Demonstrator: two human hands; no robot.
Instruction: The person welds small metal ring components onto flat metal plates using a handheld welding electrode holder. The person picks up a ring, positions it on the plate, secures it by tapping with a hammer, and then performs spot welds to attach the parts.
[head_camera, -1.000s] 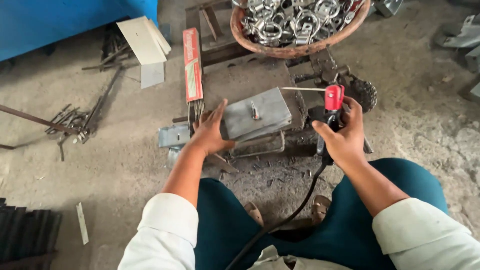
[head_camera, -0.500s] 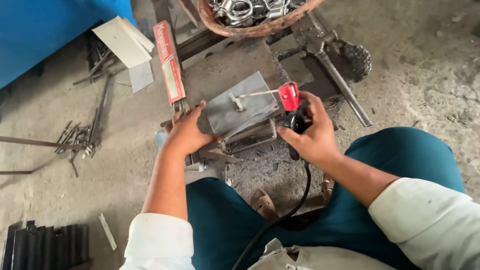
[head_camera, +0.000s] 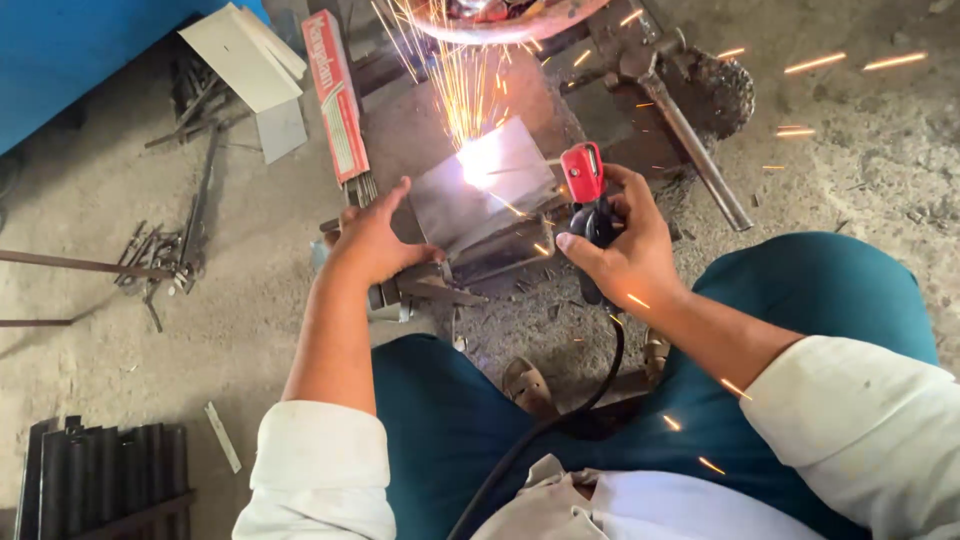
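Now the right hand has its fingers clamped on a red-headed black welding electrode holder, sparking against a grey steel plate; the left hand steadies that plate, fingers apart.

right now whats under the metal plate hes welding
The grey metal plate lies tilted on a dark steel frame, steadied by the left hand. What is directly beneath its middle is covered by the plate and glare.

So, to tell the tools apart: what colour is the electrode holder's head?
Red, on the electrode holder in the right hand; head view.

White sleeves pushed up the forearms, teal trousers, apparently brown sandals.
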